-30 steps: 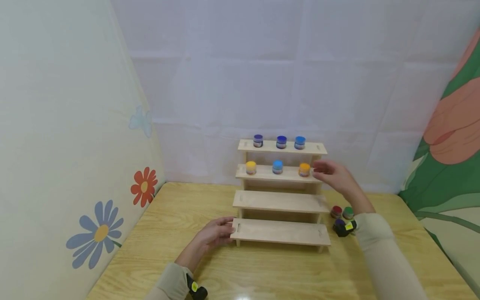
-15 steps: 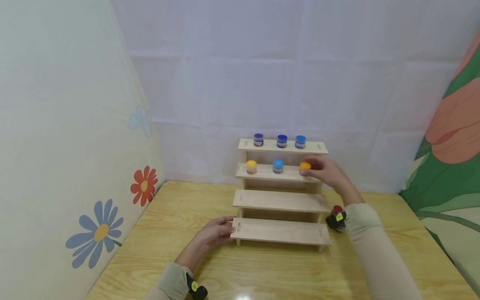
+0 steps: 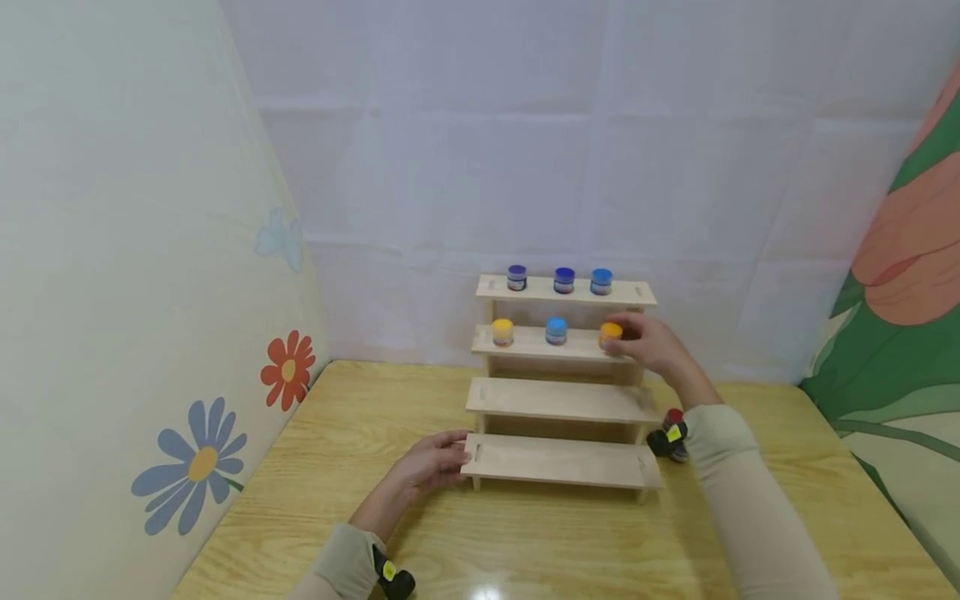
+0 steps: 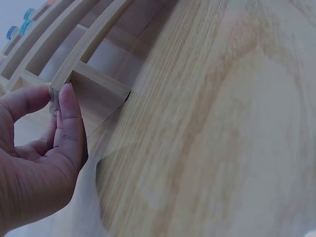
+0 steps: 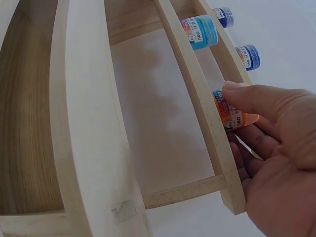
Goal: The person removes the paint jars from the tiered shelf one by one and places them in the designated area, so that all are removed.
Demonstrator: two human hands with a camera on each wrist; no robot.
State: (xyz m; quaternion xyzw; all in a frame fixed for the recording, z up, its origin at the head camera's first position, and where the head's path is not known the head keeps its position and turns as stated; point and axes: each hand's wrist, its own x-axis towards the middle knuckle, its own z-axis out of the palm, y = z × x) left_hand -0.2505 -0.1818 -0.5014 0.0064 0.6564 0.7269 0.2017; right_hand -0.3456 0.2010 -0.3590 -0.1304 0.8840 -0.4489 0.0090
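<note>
A stepped wooden display rack stands on the table. My left hand pinches the left end of its lowest board, the thumb and fingers on opposite faces in the left wrist view. On the second tier from the top, my right hand holds an orange paint jar at the right end, its thumb along the label side. The jar stands upright on the board. A light blue paint jar and a yellow paint jar share that tier. The right fingers behind the orange jar are partly hidden.
Up on the top tier sit a purple jar, a dark blue jar and a blue jar. Right of the rack, a red-lidded jar is partly covered by the right wrist camera. A white cloth wall rises behind.
My right hand has moved left from beside the orange paint jar and taken hold of it. The wrist now covers more of the jars on the table. My left hand has stayed put.
</note>
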